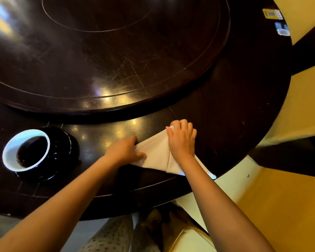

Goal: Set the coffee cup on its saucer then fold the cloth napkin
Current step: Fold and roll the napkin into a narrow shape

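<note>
Napkin [156, 153] sits at the tabletop's [235, 110] near edge, partly folded, one corner hanging off. Cup [26, 150] is on its saucer [67, 144] at left, so that step looks done. Left hand [125, 151] lies flat, pinning cloth; right hand [182, 139] is curled, pinching the far corner. Suggest aligning edges before pressing the crease.

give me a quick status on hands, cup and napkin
Left hand pressing napkin flat, right hand pinching its far corner. Cup on saucer. Nothing in the way.
</note>
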{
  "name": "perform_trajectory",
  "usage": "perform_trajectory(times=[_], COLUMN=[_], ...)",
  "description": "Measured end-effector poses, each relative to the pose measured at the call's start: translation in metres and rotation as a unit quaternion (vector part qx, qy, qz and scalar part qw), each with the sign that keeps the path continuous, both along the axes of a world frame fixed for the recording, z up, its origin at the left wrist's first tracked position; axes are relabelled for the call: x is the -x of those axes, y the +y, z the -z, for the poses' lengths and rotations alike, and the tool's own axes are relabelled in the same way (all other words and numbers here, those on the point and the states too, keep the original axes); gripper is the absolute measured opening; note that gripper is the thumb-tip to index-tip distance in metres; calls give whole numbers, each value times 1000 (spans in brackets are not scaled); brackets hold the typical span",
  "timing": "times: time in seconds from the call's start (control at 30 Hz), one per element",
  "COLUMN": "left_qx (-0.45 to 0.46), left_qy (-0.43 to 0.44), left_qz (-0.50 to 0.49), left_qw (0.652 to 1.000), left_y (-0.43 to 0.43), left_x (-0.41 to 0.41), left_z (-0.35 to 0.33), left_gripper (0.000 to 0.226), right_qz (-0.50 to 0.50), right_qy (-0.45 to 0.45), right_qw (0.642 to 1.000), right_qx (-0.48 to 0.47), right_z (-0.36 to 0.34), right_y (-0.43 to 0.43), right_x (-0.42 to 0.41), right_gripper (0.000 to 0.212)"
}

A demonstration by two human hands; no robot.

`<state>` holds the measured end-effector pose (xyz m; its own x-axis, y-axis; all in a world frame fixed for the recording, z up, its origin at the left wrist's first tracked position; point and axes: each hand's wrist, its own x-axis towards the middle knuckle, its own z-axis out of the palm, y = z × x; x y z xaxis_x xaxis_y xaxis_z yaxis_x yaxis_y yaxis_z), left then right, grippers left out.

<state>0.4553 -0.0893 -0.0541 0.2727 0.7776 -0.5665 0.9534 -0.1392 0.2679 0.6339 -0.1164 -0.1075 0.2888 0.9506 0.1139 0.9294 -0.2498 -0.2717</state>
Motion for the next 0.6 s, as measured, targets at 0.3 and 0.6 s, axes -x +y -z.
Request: perform_trajectory(times=[0.3,0.6], left_qx=[5,-161], left_qy=[18,-53], left_qz=[14,2], left_qw=[1000,985], left_y=[37,40], left_x=[5,-3], left_z=[-33,-39], left_gripper=[49,24], right_qz=[-123,-165], right_qy=[160,302], right_qw=[965,914], right_qx=[169,216], right_z=[-29,-33], right_y=[13,-1], right_x=[-46,-68], right_gripper=[29,21])
